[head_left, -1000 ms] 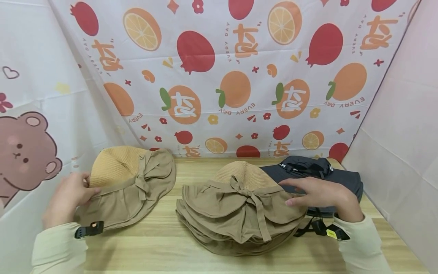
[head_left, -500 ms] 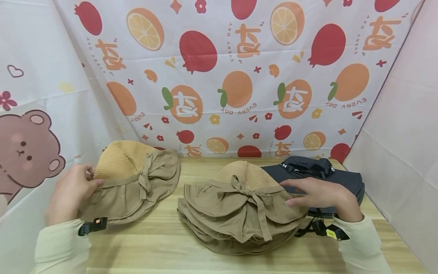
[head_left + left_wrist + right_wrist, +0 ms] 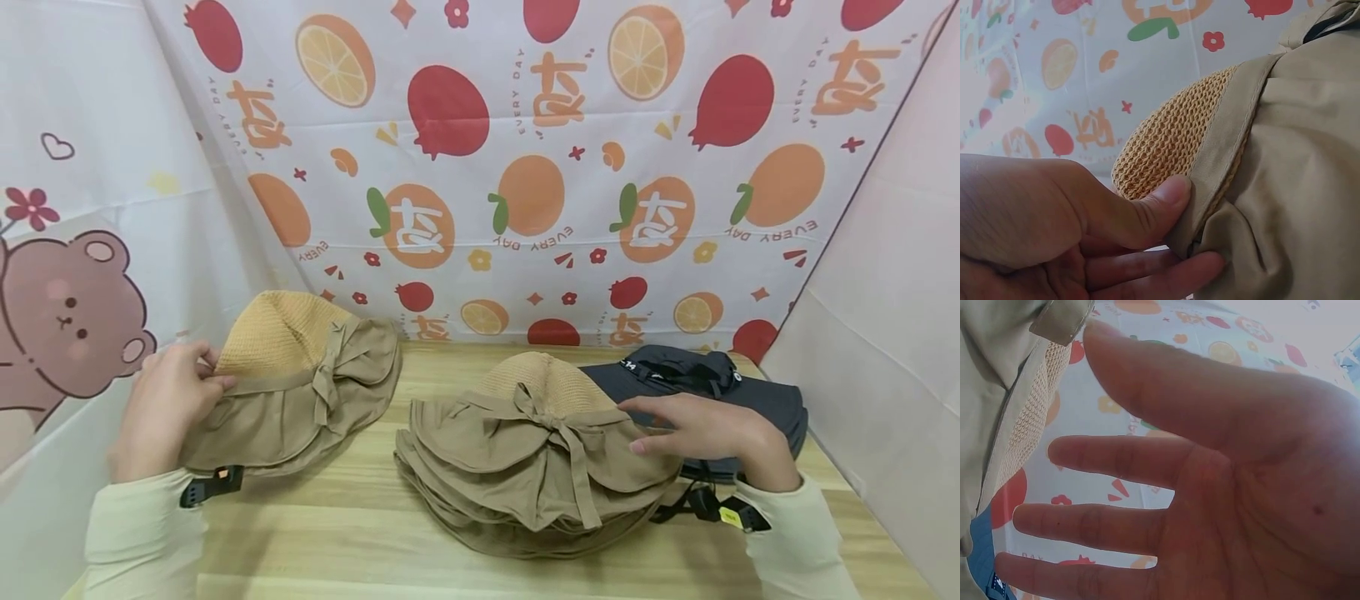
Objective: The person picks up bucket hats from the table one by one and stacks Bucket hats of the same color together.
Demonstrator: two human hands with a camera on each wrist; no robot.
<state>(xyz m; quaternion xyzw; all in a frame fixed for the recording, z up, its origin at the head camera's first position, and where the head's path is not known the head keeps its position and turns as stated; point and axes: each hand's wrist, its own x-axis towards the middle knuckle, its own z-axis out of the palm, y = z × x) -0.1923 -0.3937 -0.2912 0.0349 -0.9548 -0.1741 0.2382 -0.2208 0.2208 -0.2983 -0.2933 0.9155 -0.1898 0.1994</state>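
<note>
At the left, a sun hat (image 3: 281,337) has a yellow woven crown, a khaki cloth brim and a bow. My left hand (image 3: 171,400) pinches it at the band, with the thumb (image 3: 1169,194) over the seam of crown and brim. In the middle lies a stack of similar khaki hats (image 3: 517,467), the top one with its bow facing me. Beside the stack's right edge is my right hand (image 3: 708,429), its fingers straight and spread in the right wrist view and nothing in its grasp. The thumb tip reaches close to the cloth there.
Dark navy hats (image 3: 768,408) lie behind my right hand at the back right, with a black strap. A wooden table (image 3: 337,542) carries everything. A fruit-print curtain (image 3: 465,200) closes off the back, and pale cloth walls (image 3: 892,317) stand at both sides.
My left hand and its hat have moved a little away from me and to the right. The right hand holds its place by the stack. The whole view has shifted slightly.
</note>
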